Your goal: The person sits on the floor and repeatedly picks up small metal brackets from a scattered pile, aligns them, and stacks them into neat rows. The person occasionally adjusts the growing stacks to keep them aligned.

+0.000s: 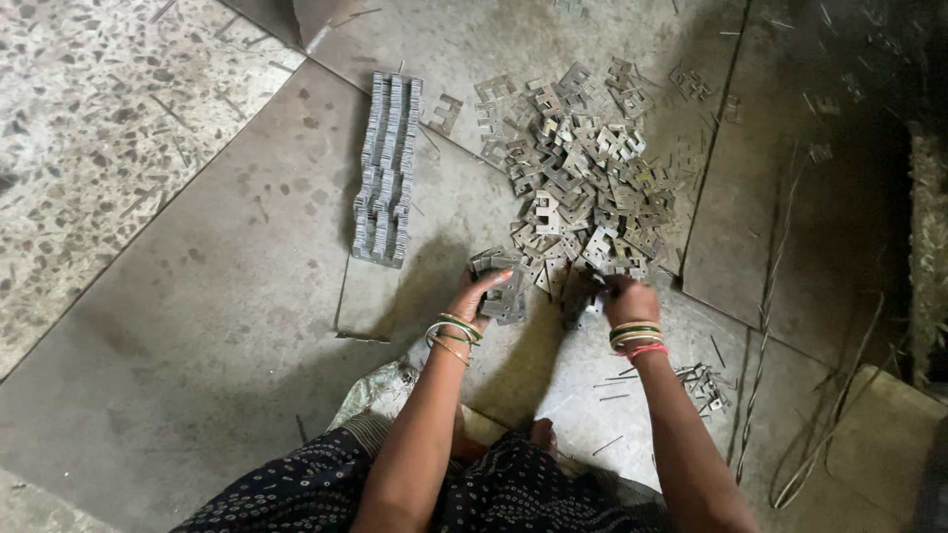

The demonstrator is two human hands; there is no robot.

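Grey stone floor [197, 326]; our left hand [481, 293] grasps stacked metal plates [504, 286], right hand [626, 299] fingers clenched in the loose plate pile [583, 178].

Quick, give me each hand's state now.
Left hand: shut on a stack of plates.
Right hand: in the pile, grip cannot be told.

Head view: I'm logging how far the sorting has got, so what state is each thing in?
Loose metal plates: jumbled heap on the floor.
Stacked plates: lined up in neat rows, lying flat.
Left hand: closed around a small bundle of plates.
Right hand: fingers down in the heap's near edge, grip hidden.
Thin wires: scattered loose.
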